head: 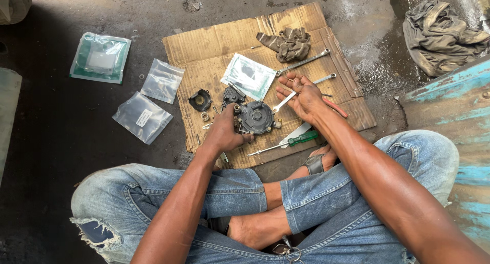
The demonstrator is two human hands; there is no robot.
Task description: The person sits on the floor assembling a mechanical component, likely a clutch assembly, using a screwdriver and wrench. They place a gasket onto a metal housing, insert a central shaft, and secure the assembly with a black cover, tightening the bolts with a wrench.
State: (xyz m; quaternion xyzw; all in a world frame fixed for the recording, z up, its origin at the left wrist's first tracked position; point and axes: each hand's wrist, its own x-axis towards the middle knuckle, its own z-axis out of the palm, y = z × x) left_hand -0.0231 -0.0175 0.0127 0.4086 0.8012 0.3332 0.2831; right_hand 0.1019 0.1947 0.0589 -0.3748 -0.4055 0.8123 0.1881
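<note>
My left hand (223, 133) grips a dark round metal engine part (255, 117) and holds it just above a sheet of cardboard (214, 44). My right hand (301, 96) hovers palm up to the right of the part, fingers spread, over a small spanner (284, 102) lying on the cardboard. I cannot tell whether the fingers touch the spanner. I sit cross-legged in torn blue jeans with my bare feet below the cardboard.
On the cardboard lie a green-handled screwdriver (291, 142), two more spanners (303, 62), a rag (287, 43), a plastic packet (248, 76), a small black cap (199, 100) and loose small parts. Clear bags (142, 116) lie on the dark floor at left. A bigger rag (441, 34) is at top right.
</note>
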